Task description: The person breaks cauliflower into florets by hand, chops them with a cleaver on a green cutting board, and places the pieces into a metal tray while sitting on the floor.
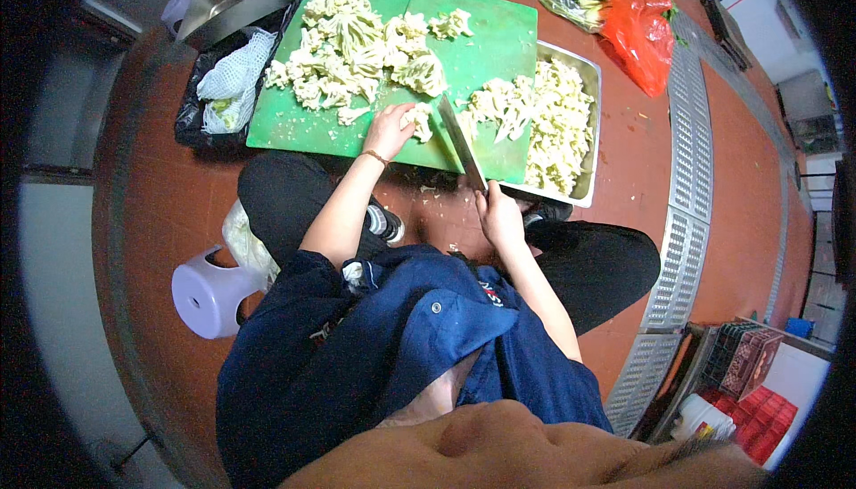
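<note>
Left hand [390,132]: grip closed on pale cauliflower piece [420,121], near edge of green rectangular plastic cutting board [490,21]. Right hand [500,218]: grip clamped on grey steel-bladed knife [461,141], handle end. Rectangular metal tray [596,97], right: chopped pale cauliflower [557,128].

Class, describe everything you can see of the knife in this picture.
The knife has a long, dark grey blade that looks like metal. The right hand grips its handle, mostly hidden. The blade slants away from the person and leftward over the green board, between a cauliflower piece and cut florets. Whether it touches the board is unclear.
</note>
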Motion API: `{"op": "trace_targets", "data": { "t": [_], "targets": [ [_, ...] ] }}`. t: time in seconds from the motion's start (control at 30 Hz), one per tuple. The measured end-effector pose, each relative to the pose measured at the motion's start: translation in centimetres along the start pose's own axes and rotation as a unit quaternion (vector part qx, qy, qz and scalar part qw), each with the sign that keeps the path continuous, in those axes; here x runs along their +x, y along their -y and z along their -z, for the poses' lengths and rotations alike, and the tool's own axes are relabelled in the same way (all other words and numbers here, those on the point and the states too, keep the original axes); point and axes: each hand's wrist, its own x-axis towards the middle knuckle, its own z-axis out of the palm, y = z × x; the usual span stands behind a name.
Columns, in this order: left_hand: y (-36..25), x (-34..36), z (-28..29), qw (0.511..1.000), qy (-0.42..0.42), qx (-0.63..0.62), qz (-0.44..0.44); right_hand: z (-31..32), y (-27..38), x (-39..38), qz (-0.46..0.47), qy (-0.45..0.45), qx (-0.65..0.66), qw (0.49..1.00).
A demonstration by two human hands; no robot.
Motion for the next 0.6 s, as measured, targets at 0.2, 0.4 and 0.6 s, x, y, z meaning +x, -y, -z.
{"op": "trace_targets", "data": {
  "t": [0.2, 0.4, 0.6],
  "targets": [
    [-1.2, 0.2, 0.2, 0.994, 0.014, -0.028, 0.106, -0.2, 2.1, -2.3, 0.052, 0.001, -0.046, 0.998],
    [-1.9, 0.4, 0.2, 0.992, 0.007, -0.022, 0.127, -1.3, 1.6, -2.1, 0.044, 0.045, -0.101, 0.993],
    [-2.3, 0.6, -0.6, 0.989, -0.003, -0.021, 0.149, -1.6, 3.3, -1.7, -0.004, 0.083, -0.113, 0.990]
  ]
}}
